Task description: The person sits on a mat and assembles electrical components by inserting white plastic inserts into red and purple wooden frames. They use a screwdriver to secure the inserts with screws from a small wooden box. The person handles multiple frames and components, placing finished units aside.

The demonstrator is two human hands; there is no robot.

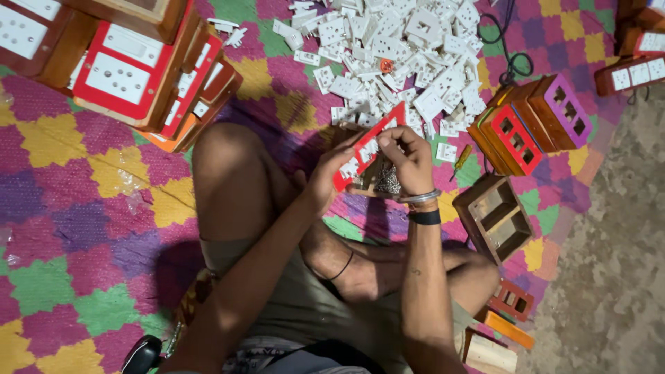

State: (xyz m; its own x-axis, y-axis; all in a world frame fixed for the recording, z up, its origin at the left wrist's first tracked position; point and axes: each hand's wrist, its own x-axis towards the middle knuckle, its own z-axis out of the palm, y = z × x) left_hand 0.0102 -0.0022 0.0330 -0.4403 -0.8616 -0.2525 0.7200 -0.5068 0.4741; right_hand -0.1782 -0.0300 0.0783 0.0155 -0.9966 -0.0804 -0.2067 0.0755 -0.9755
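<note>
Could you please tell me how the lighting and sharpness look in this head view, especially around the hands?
Head view: even, soft light on the pile of white sockets and the patterned mat; a dark shadow beneath the legs; the left hand, right hand and red panel slightly soft; corners bend a little from the wide lens; no glare.

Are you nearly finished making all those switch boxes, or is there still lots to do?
Some look done: a stack of boxes with white switches fitted. In hand: the left hand and right hand hold a red-faced board. Left, it seems: empty wooden boxes and a big pile of loose white sockets.
</note>
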